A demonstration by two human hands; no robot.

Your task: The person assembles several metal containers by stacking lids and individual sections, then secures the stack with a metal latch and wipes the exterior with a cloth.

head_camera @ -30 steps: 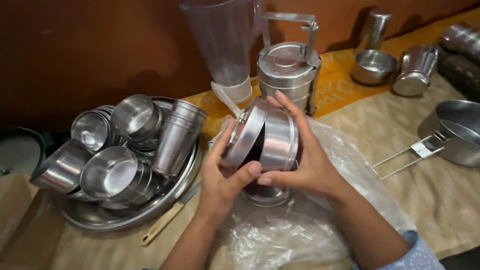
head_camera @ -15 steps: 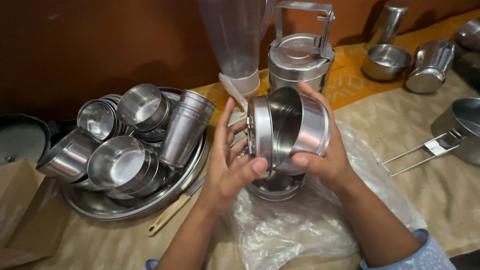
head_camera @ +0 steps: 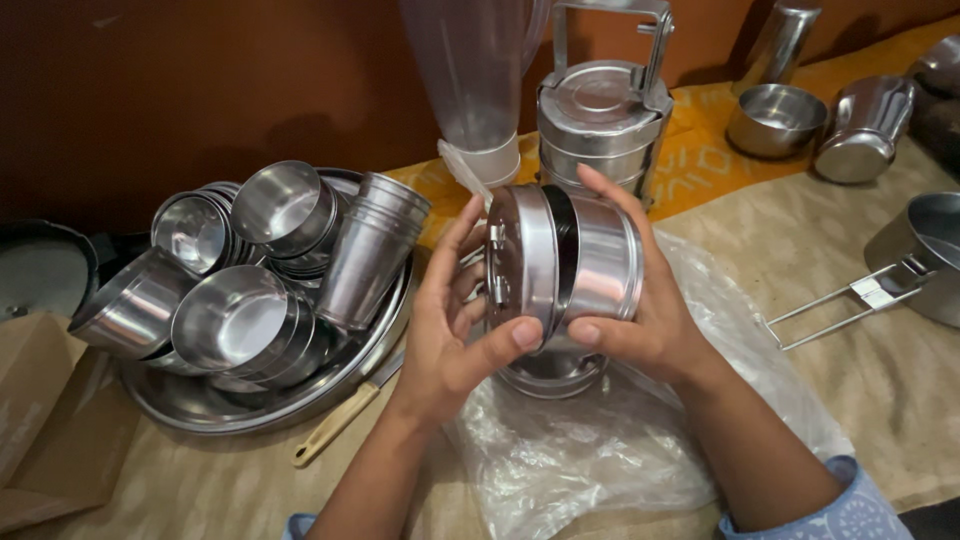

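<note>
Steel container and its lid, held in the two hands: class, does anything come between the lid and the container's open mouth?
Nothing visible does. The left hand holds the lid, the right hand the steel container. Between them shows only a narrow dark gap, with no object in it.

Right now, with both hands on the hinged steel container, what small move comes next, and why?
Probably press the lid shut with the left hand. A narrow dark gap shows between lid and round steel container, the right hand braces the body, and the latch faces the left fingers.
</note>
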